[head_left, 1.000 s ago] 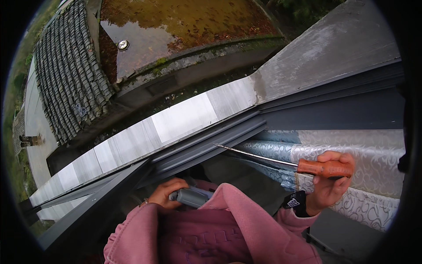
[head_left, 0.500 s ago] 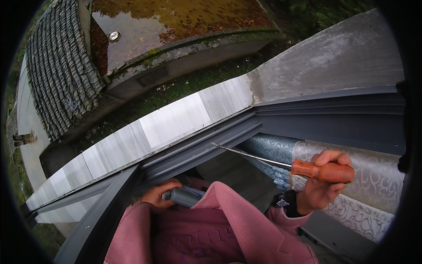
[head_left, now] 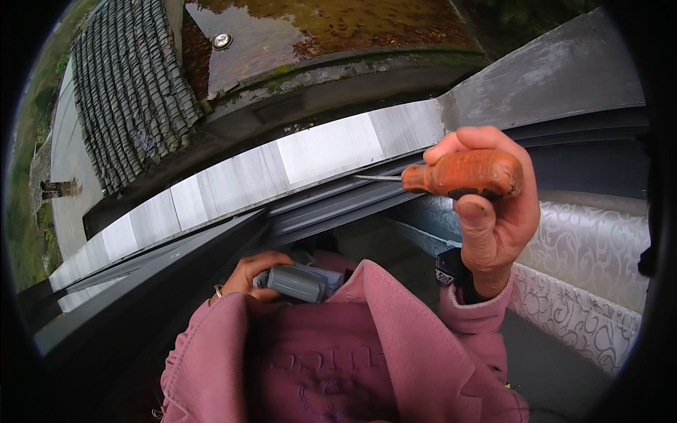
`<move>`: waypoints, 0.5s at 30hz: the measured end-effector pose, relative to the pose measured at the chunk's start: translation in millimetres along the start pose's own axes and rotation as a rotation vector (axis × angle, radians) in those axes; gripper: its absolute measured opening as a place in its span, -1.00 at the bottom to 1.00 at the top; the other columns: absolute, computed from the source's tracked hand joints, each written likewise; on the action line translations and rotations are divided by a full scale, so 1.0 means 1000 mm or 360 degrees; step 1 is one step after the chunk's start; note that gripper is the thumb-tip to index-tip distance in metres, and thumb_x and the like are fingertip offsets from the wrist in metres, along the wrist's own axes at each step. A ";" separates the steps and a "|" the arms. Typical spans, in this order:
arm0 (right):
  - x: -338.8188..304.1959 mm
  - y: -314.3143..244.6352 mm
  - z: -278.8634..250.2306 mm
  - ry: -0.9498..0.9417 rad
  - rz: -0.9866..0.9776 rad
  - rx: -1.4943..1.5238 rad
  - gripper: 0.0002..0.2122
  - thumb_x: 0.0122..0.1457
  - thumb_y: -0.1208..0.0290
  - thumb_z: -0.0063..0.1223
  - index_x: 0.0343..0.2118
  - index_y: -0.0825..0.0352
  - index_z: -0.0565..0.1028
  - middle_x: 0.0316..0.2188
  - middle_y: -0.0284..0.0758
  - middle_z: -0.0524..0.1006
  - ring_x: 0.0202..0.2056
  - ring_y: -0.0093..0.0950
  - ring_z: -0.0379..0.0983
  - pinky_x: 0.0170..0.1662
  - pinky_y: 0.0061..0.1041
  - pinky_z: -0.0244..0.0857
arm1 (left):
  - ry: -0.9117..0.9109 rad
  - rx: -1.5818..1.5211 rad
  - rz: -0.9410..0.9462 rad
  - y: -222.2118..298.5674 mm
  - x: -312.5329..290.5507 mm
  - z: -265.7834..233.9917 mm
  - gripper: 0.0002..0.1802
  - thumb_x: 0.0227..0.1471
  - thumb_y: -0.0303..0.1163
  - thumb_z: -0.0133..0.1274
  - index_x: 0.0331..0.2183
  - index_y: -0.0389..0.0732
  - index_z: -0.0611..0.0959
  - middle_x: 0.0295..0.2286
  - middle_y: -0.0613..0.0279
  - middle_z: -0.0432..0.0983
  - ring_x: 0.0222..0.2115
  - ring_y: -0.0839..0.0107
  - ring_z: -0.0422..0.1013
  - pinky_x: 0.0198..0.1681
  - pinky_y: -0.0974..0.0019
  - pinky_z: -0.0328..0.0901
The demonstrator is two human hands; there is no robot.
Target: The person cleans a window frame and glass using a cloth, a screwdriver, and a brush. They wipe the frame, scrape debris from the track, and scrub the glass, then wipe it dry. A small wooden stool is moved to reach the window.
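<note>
My right hand (head_left: 511,229) is closed around the orange handle of a screwdriver (head_left: 465,174), raised in front of me at the right. Its thin metal shaft points left, and the tip appears over the seam between the pale sill and the dark window track (head_left: 338,211); whether they touch, I cannot tell. Lower down, near my chest, my left hand (head_left: 245,275) grips a grey, rounded, bottle-like thing (head_left: 300,282). Its far end is partly hidden, so its exact kind is unclear.
Beyond the dark frame runs a pale tiled sill (head_left: 331,148), with a drop to a tiled roof (head_left: 134,92) and a water-covered flat roof (head_left: 317,28). A dark frame bar (head_left: 169,289) crosses at left. Silvery patterned cushioning (head_left: 578,261) lies at right.
My right hand has risen and come nearer the camera, turning the screwdriver so its shaft lies flatter. The view has shifted, and my left hand still grips the grey thing.
</note>
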State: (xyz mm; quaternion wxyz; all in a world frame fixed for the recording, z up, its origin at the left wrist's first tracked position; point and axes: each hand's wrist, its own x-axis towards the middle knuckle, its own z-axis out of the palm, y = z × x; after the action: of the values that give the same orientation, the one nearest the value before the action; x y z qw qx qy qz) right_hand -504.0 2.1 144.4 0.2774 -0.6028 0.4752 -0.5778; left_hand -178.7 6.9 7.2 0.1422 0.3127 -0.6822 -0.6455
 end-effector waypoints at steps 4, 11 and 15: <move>-0.005 -0.003 0.008 -0.0054 -0.0013 -0.0102 -0.55 0.12 0.45 0.30 0.02 0.48 0.37 -0.25 -0.29 0.52 -0.26 -0.57 0.51 -0.15 -0.60 0.36 | 0.0286 -0.0135 -0.0152 0.010 -0.035 -0.003 -0.44 -0.42 -0.46 0.41 -0.22 -0.22 0.62 -0.30 0.16 0.58 -0.26 0.32 0.53 -0.14 0.31 0.38; 0.003 -0.039 0.024 0.0002 -0.0110 0.0296 -0.57 0.16 0.46 0.24 0.02 0.50 0.33 -0.18 -0.19 0.50 -0.26 -0.47 0.55 -0.13 -0.48 0.45 | 0.0458 0.0094 0.0106 -0.006 -0.068 0.022 -0.51 -0.39 -0.50 0.41 -0.26 -0.21 0.64 -0.33 0.16 0.57 -0.30 0.30 0.53 -0.16 0.30 0.38; 0.012 -0.022 0.054 -0.0179 0.0129 0.0267 -0.74 0.20 0.49 0.16 -0.12 0.43 0.37 -0.40 -0.34 0.52 -0.37 -0.60 0.51 -0.28 -0.62 0.39 | 0.0428 0.0061 0.0187 -0.026 -0.081 0.036 -0.51 -0.42 -0.52 0.37 -0.27 -0.22 0.63 -0.30 0.13 0.57 -0.24 0.27 0.52 -0.11 0.29 0.37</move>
State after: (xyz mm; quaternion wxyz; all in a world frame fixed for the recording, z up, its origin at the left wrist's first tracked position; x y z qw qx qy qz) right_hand -448.5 -11.6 159.0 0.3764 -0.5892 0.4328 -0.5691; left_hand -132.1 85.6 -5.3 0.2637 0.3586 -0.6864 -0.5751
